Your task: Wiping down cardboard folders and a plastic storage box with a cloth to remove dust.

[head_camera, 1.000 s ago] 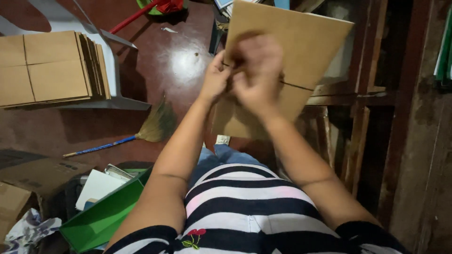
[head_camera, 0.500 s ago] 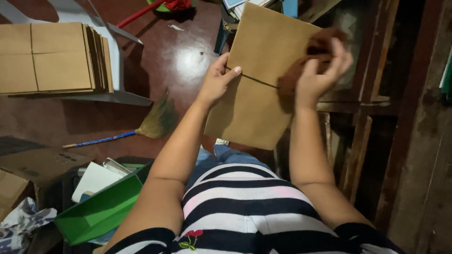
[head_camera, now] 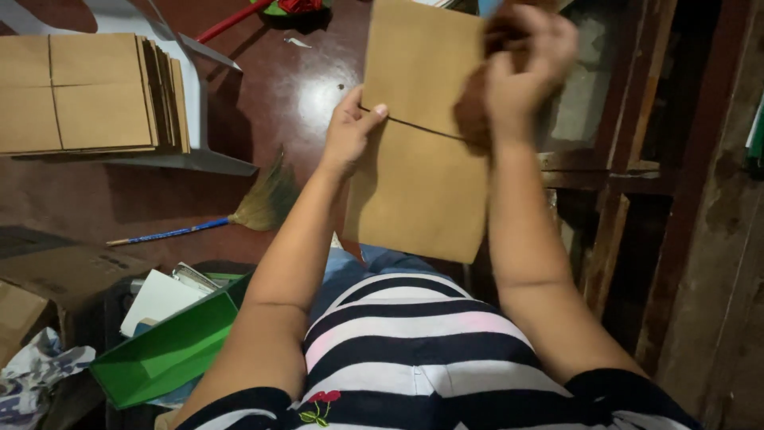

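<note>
A flat brown paper bag or folded cardboard sheet [head_camera: 418, 167] is held upright in front of me, with a dark crease line across its middle. My left hand [head_camera: 348, 131] grips its left edge at the crease, thumb on the front. My right hand [head_camera: 521, 68] is raised at the sheet's upper right edge, fingers curled and blurred; it appears to hold that edge. My striped shirt fills the lower part of the view.
A stack of flat brown cardboard sheets [head_camera: 87, 91] lies on a grey chair [head_camera: 199, 159] at the left. A broom [head_camera: 239, 215] with a blue handle lies on the dark red floor. A green box [head_camera: 171, 350] with papers sits at lower left. Wooden framing [head_camera: 629, 183] stands at right.
Both hands were together at the middle of the sheet. My right hand has since moved right and upward along it, while my left hand stayed at the left edge.
</note>
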